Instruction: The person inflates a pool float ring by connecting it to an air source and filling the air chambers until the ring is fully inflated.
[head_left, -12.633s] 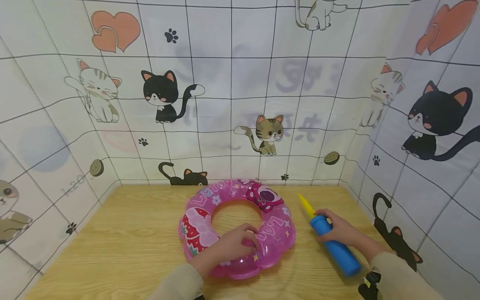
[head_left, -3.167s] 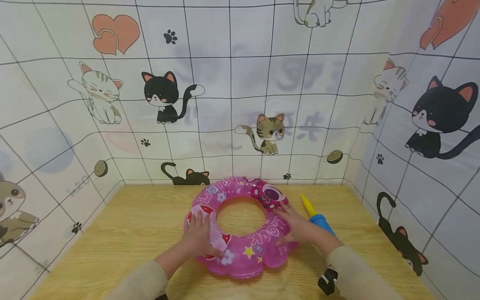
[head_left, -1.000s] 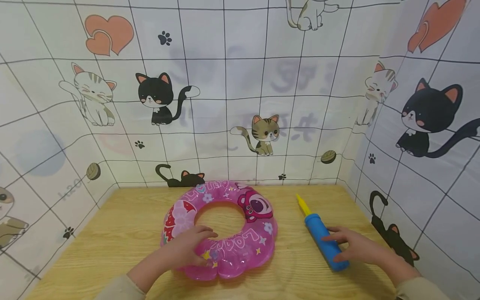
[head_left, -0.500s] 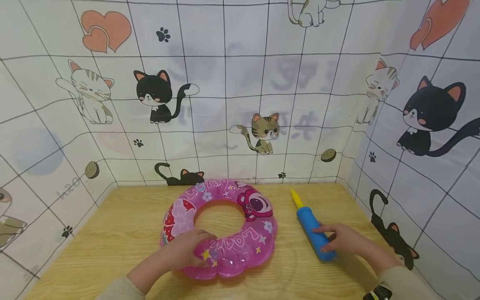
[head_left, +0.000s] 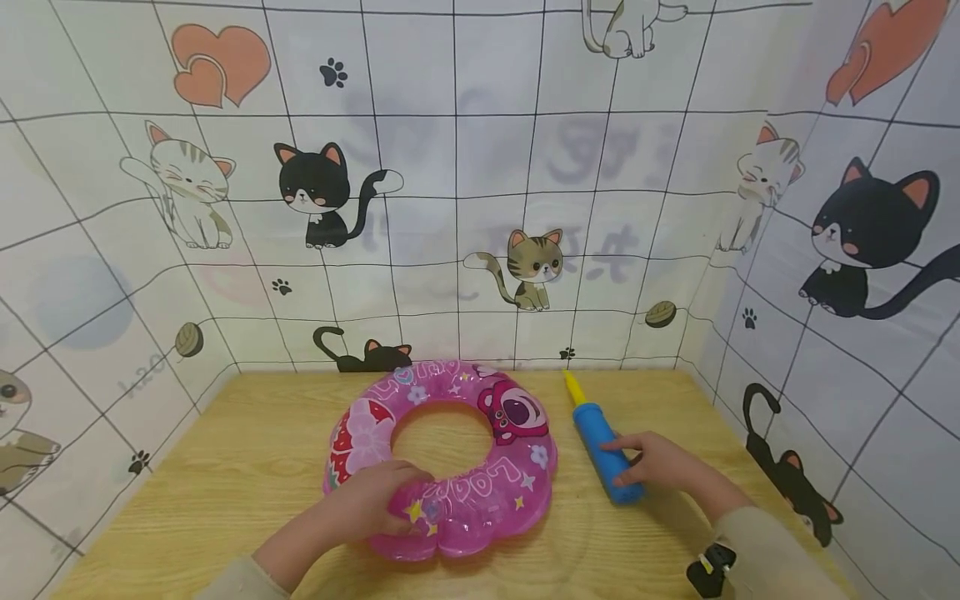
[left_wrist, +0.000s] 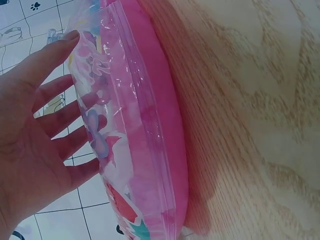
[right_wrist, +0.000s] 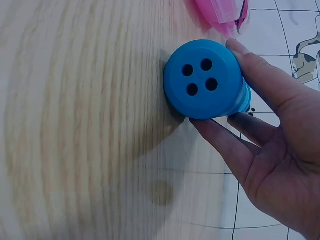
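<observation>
A pink inflated swim ring (head_left: pixel 480 512) with a bear, strawberries and lettering lies flat on the wooden table. My left hand (head_left: pixel 367 504) rests on its front left part, fingers spread over the top. In the left wrist view those fingers (left_wrist: pixel 65 117) touch the ring's clear printed upper side (left_wrist: pixel 107 155). To the right of the ring lies a blue hand air pump (head_left: pixel 596 433), its yellow nozzle (head_left: pixel 574 387) pointing to the back. My right hand (head_left: pixel 660 462) holds the pump near its rear end, thumb and fingers on opposite sides. The right wrist view shows the pump's round end cap (right_wrist: pixel 200 102) with several holes.
The wooden table (head_left: pixel 225 475) meets a white grid-patterned cloth (head_left: pixel 420 275) with cartoon cats at the back and both sides. A dark device (head_left: pixel 708 571) is strapped to the right wrist.
Both hands were on the ring 3.2 s ago; the ring has since shifted left. My right hand has returned to the pump and slid it left, nearer the ring. The left hand stays put lately.
</observation>
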